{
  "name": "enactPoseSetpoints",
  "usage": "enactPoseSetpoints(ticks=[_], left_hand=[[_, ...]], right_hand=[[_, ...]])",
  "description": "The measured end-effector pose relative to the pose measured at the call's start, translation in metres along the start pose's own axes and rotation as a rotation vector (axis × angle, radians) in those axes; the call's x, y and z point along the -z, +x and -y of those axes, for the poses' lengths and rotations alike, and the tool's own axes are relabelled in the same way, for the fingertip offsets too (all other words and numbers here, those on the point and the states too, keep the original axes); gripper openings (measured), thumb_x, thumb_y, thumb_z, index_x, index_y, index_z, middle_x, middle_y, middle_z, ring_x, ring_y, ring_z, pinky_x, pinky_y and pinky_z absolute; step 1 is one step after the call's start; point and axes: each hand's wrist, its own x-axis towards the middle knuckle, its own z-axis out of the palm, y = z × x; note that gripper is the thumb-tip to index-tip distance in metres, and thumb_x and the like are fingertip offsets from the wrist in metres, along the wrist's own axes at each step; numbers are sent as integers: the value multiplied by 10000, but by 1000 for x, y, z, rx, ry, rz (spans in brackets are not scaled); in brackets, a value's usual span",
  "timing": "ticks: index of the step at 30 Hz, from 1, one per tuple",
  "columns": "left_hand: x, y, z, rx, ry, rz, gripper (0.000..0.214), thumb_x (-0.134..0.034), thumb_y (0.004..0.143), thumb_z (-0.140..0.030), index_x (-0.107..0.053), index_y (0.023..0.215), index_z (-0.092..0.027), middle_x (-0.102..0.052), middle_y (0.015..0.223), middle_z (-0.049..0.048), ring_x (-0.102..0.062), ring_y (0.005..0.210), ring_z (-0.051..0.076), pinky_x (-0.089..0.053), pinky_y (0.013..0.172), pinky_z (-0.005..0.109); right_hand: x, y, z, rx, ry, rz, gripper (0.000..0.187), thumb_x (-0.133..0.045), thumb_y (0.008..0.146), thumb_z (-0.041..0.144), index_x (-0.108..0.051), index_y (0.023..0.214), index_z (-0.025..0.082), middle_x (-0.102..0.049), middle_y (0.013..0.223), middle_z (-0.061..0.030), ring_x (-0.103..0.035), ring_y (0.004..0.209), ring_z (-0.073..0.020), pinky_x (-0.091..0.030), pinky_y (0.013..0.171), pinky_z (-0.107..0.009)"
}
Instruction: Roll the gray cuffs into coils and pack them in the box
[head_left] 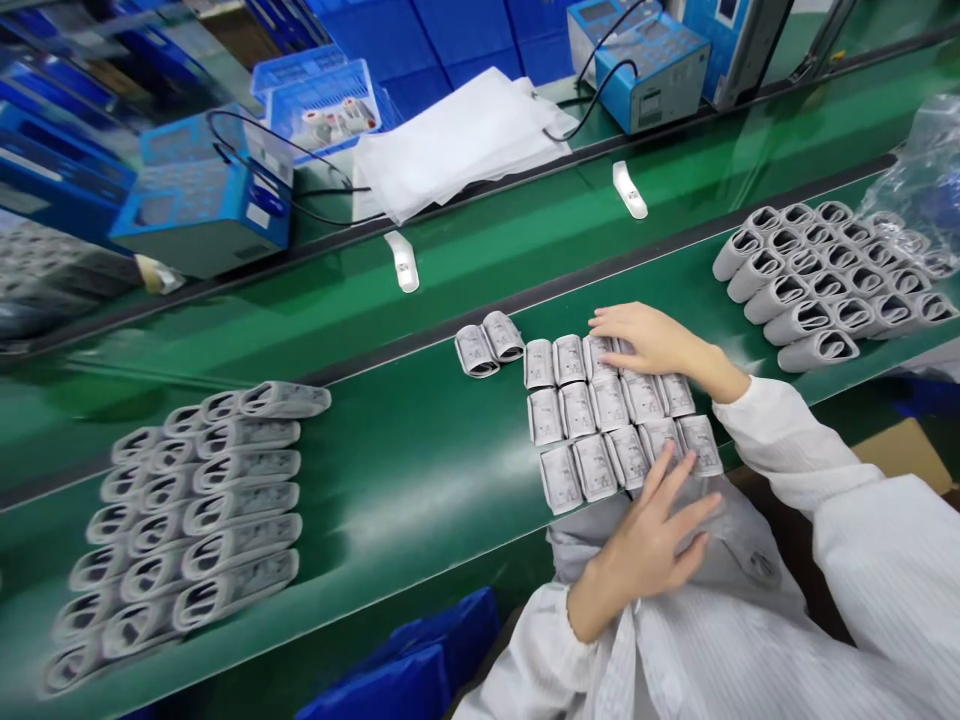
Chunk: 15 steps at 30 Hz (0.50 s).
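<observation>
My open right grip (652, 340) lies flat on the far edge of the block of rolled grey printed fabric cuffs (607, 405) on the green conveyor belt (420, 500), long axes running near to far, my spread left grip (645, 540) touching its near row.

I can't make out any words: the printed panels (572, 360) on the folded cuffs (595, 467) and the small labels (651, 100) on the blue machine (637, 60) stay too blurred.
</observation>
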Motion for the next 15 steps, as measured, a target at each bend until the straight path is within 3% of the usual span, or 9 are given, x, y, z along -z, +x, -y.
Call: enactPoseSetpoints(ticks=[2, 4, 6, 8, 10, 12, 15], left_hand=[[19, -5, -4, -67, -41, -136, 415, -635, 1057, -211, -641, 1471, -235, -751, 1488, 198, -628, 1595, 375, -696, 1123, 554], [44, -18, -1, -104, -28, -331, 314, -630, 1078, -256, -676, 1389, -252, -822, 1152, 106, -828, 1228, 288, -729, 924, 448], [69, -38, 12, -39, 89, -525, 243, -665, 1094, -367, -701, 1310, -259, -762, 975, 55, -805, 946, 251, -680, 781, 418], [91, -62, 33, 125, 222, -622, 333, -742, 1067, -516, -697, 1276, -261, -714, 952, 40, -737, 862, 241, -628, 751, 408], [106, -83, 54, 333, 268, -568, 578, -794, 988, -707, -674, 1319, -248, -700, 963, 34, -703, 834, 231, -594, 727, 378], [113, -97, 68, 503, 255, -428, 829, -784, 881, -883, -662, 1371, -226, -705, 968, 35, -692, 802, 223, -574, 701, 356], [112, -100, 74, 584, 282, -258, 1015, -771, 775, -989, -678, 1416, -208, -727, 960, 48, -704, 783, 240, -576, 710, 374]], right_hand=[[-3, -2, -6, 3, 112, -186, 364, -618, 1111, 451, -788, 1344, 229, -791, 1495, -110, -665, 1523, -353, -520, 1294, -600], [-7, -12, -14, -113, 179, -409, 311, -588, 1111, 453, -800, 1224, 256, -835, 1356, -99, -735, 1399, -328, -568, 1231, -580], [-12, -25, -26, -278, 211, -605, 292, -580, 1099, 461, -789, 1066, 260, -850, 1160, -91, -789, 1182, -300, -625, 1091, -529], [-19, -34, -39, -433, 258, -733, 286, -599, 1081, 456, -760, 972, 247, -815, 998, -71, -774, 955, -251, -639, 909, -445], [-25, -39, -50, -541, 330, -768, 275, -605, 1082, 445, -743, 970, 234, -760, 881, -37, -693, 739, -191, -585, 725, -364], [-28, -41, -55, -590, 353, -737, 287, -582, 1108, 446, -740, 1005, 229, -708, 806, -6, -590, 605, -152, -512, 620, -327], [-28, -41, -52, -575, 229, -671, 324, -560, 1143, 458, -757, 1011, 237, -691, 816, -14, -631, 681, -175, -538, 682, -358]])
